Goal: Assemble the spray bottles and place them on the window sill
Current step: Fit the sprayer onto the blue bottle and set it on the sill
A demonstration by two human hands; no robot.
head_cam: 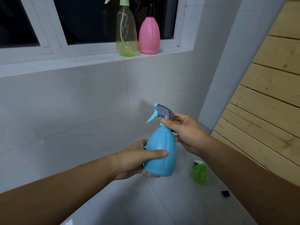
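- The blue spray bottle (160, 153) is held upright in the air in front of the tiled wall, below the window sill (65, 62) and over the floor (162, 205).
- The left hand (134, 158) grips the bottle's round body, with the thumb laid across the front and the fingers curled under and behind.
- The right hand (183, 130) pinches the neck just under the trigger head (162, 112) (grey with a blue lever and nozzle), which sits on top of the bottle and points left.
- The two hands are apart, one low and one high on the same bottle.
- Near the right end of the sill a clear green bottle (125, 33) and a pink bottle (149, 36) stand side by side, close together.
- A green bottle (199, 174) lies on the floor beside the wooden slat wall (267, 95), and a small black piece (225, 193) lies near it.
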